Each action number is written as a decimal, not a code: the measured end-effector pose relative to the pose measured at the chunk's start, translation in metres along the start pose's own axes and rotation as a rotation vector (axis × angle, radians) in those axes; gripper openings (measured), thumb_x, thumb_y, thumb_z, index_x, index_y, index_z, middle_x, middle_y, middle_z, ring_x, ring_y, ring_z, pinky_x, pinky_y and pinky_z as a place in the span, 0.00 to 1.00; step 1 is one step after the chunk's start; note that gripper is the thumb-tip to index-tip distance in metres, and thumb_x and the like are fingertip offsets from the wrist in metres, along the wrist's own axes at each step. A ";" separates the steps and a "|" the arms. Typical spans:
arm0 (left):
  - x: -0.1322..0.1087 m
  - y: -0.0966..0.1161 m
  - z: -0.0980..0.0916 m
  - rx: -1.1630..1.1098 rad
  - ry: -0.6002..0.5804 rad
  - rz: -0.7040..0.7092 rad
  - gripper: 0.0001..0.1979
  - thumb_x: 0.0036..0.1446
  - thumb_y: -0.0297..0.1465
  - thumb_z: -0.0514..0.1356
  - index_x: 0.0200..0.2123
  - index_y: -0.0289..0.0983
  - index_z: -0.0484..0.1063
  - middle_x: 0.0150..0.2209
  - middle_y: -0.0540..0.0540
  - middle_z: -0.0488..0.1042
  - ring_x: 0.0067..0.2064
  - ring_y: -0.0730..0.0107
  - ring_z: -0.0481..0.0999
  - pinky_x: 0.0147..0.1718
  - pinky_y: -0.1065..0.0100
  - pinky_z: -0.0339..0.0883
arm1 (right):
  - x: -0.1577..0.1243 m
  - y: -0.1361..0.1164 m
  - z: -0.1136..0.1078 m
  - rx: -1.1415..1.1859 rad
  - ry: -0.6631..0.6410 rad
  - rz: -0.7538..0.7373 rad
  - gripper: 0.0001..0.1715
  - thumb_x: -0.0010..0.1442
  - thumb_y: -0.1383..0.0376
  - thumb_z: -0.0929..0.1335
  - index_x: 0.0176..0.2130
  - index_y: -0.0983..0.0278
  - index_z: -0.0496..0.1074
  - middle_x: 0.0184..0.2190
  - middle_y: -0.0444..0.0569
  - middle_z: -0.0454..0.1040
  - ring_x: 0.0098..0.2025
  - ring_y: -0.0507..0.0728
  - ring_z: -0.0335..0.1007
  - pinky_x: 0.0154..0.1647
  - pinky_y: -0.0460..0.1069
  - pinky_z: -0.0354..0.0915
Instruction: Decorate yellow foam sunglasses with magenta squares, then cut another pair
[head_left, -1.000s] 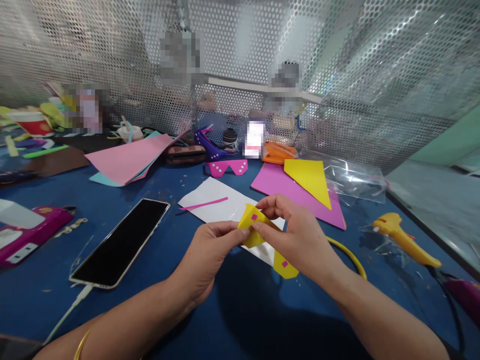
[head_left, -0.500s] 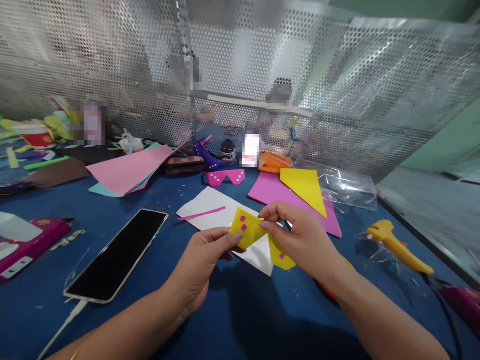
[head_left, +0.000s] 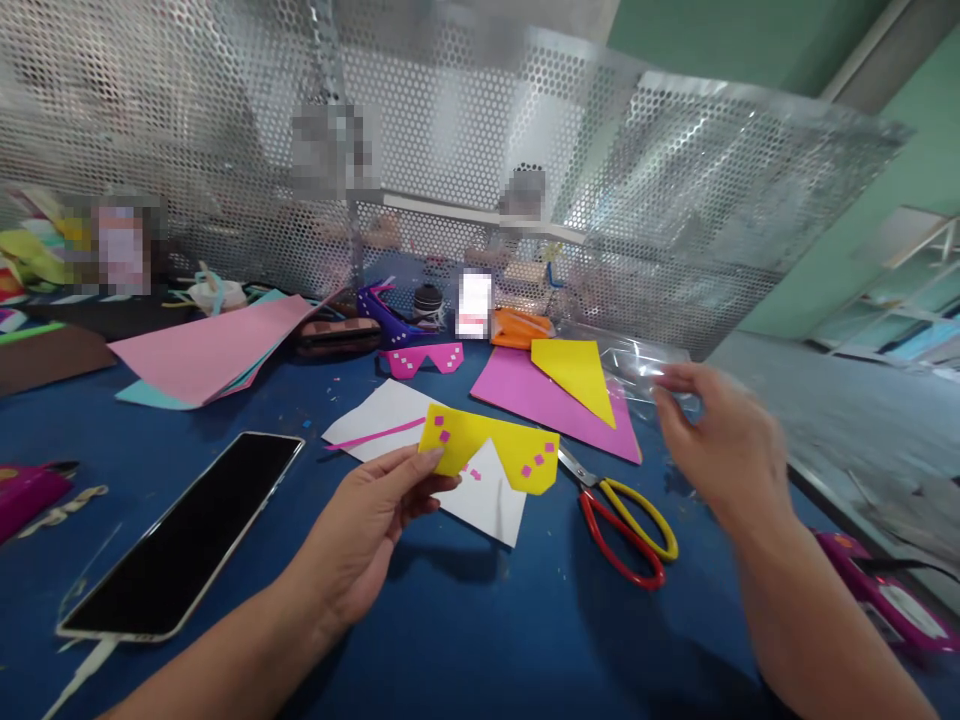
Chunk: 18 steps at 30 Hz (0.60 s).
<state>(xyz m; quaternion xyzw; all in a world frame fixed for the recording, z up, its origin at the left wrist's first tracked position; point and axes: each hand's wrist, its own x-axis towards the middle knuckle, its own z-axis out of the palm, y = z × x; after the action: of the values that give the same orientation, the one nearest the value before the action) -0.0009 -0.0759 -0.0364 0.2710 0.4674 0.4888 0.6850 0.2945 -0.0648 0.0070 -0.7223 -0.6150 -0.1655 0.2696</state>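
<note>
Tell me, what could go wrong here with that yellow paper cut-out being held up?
The left hand pinches the yellow paper glasses-shaped cut-out with pink squares by one end only, so the thin paper could droop or crease. The metal scissors with red and yellow handles lie on the blue table right beside it; the blurred right hand might brush their blades.

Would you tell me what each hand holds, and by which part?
The left hand pinches the yellow paper glasses by their left end; the right hand, blurred in the air, seems to hold nothing.
</note>
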 end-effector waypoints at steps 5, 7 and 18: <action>0.001 0.001 0.003 -0.052 0.052 -0.019 0.05 0.56 0.26 0.66 0.34 0.36 0.83 0.40 0.43 0.83 0.35 0.72 0.80 0.30 0.77 0.72 | -0.012 0.081 0.003 -0.276 -0.176 0.151 0.20 0.57 0.58 0.64 0.45 0.67 0.74 0.42 0.75 0.76 0.43 0.80 0.74 0.37 0.65 0.63; 0.001 0.001 0.004 -0.062 0.079 -0.018 0.05 0.56 0.24 0.65 0.34 0.36 0.83 0.40 0.43 0.83 0.34 0.72 0.81 0.29 0.77 0.72 | -0.015 0.108 0.005 -0.276 -0.258 0.203 0.12 0.55 0.56 0.66 0.31 0.60 0.74 0.34 0.71 0.77 0.33 0.75 0.76 0.30 0.63 0.61; 0.003 0.001 0.005 -0.062 0.098 -0.042 0.06 0.57 0.23 0.65 0.32 0.35 0.83 0.39 0.43 0.83 0.33 0.72 0.82 0.26 0.78 0.72 | -0.028 0.161 0.036 -0.139 -0.188 0.147 0.06 0.46 0.62 0.67 0.26 0.57 0.75 0.25 0.56 0.77 0.23 0.65 0.72 0.24 0.56 0.58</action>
<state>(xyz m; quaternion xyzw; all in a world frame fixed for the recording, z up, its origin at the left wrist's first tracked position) 0.0034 -0.0719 -0.0343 0.2156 0.4908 0.5012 0.6793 0.4434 -0.0813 -0.0675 -0.7947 -0.5700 -0.1191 0.1715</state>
